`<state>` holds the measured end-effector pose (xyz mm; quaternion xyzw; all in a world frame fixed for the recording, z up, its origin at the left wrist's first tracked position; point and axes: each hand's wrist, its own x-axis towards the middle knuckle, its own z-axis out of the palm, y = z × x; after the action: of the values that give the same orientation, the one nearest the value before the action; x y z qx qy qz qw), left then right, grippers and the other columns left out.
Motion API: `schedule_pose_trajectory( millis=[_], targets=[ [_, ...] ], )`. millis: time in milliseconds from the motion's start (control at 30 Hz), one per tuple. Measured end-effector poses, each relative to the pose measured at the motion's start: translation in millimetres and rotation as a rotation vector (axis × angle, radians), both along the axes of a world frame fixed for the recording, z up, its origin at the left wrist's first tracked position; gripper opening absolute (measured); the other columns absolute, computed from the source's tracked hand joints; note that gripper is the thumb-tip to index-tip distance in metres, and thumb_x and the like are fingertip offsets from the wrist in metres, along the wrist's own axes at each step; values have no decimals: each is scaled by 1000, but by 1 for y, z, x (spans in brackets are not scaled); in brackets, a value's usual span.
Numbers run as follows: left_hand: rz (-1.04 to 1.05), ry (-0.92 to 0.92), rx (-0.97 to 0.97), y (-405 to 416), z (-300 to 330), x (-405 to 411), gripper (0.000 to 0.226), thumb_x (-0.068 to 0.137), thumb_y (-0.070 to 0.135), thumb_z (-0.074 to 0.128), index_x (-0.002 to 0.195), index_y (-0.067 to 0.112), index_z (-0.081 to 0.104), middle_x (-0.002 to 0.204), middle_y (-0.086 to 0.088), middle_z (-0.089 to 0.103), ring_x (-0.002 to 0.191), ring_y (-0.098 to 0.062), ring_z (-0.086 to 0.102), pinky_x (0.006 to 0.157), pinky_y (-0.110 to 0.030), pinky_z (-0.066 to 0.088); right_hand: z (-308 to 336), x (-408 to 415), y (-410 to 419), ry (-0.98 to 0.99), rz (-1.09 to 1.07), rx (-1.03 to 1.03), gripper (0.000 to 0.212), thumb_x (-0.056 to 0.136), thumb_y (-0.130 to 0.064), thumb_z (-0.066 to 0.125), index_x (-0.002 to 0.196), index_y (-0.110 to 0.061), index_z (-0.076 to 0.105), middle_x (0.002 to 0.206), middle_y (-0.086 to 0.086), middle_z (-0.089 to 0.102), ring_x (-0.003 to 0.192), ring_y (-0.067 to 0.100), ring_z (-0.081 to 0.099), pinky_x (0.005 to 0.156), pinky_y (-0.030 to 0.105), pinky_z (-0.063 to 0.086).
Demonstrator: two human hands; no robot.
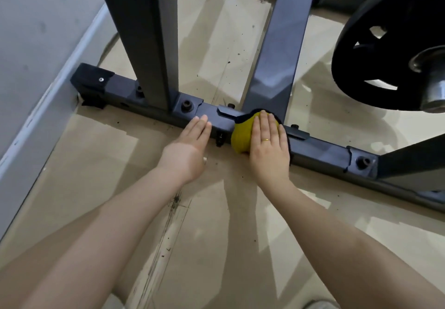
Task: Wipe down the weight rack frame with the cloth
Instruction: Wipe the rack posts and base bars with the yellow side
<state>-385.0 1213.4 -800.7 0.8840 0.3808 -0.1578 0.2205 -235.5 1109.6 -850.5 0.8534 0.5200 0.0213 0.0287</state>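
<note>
The dark grey weight rack frame (322,150) has a low base bar running from the left wall down to the right, with an upright post and a slanted brace rising from it. A yellow cloth with a dark edge (242,135) lies draped over the base bar below the brace. My right hand (269,147) presses flat on the cloth with straight fingers. My left hand (190,142) rests beside it, fingertips touching the bar just left of the cloth, fingers straight and holding nothing.
A black weight plate (375,50) on a chrome sleeve hangs at the upper right. A grey wall with a white skirting (36,125) runs along the left. The beige tiled floor (216,248) carries dark specks and scuff marks.
</note>
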Motion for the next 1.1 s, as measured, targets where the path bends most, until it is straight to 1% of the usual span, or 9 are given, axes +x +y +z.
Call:
schedule_pose_trajectory(
  millis=[67,133,200,467,633,767,900,1000,1100],
  targets=[
    [13,-11,15,-4,-2,2,71,96,7,38,150,16,-8,156,5,-21,143,-8,-19,115,-26,12,9,-4,23,45,50,-74,72,89,-33,58,145,1,28,150,19,32,139,32,30,114,43,18],
    [24,-17,29,-5,-3,4,72,96,9,41,150,14,-6,157,3,-18,144,-10,-16,117,-27,9,18,6,34,108,83,-180,88,90,-53,49,150,-5,8,158,13,13,146,26,9,117,41,1],
    [41,-28,39,-8,-2,7,75,94,13,46,150,12,-4,158,0,-14,145,-13,-13,118,-28,4,26,23,25,94,88,-211,89,89,-59,45,151,-8,5,159,8,9,147,22,3,116,39,-6],
    [-133,-104,42,-17,-3,24,72,92,10,39,151,24,-1,159,-1,-11,145,-17,-11,115,-29,-6,35,47,-23,151,-185,-201,100,81,-75,40,146,-4,18,154,14,22,144,28,14,116,39,9],
    [-118,-76,34,-22,-2,29,70,94,16,43,151,25,3,159,0,-9,146,-17,-9,116,-29,0,26,43,-4,240,11,-125,79,92,-64,31,149,-10,21,156,9,22,143,25,19,116,37,6],
    [-103,-48,27,-22,5,32,69,94,14,41,151,25,4,159,0,-8,146,-17,-7,116,-30,2,21,75,-58,134,-202,31,74,90,-56,18,130,-1,48,137,19,48,128,35,41,110,44,22],
    [-75,-100,39,-27,3,43,67,95,15,40,151,23,6,159,-1,-4,146,-17,-4,116,-29,3,22,86,-57,157,-454,-3,54,98,-40,37,124,6,50,138,25,43,123,39,40,105,43,25],
    [-42,-87,46,-35,0,48,67,96,16,39,151,26,3,159,-1,-6,146,-17,-6,116,-30,4,20,71,-26,253,-354,57,50,98,-36,40,135,-2,39,129,21,48,110,39,48,93,42,34],
    [-81,-92,143,-43,-1,52,66,95,18,40,151,19,5,157,-4,4,144,-19,4,116,-31,7,20,81,-39,266,-223,94,46,99,-37,36,130,-5,46,118,21,56,100,41,54,83,42,37]
  ],
)
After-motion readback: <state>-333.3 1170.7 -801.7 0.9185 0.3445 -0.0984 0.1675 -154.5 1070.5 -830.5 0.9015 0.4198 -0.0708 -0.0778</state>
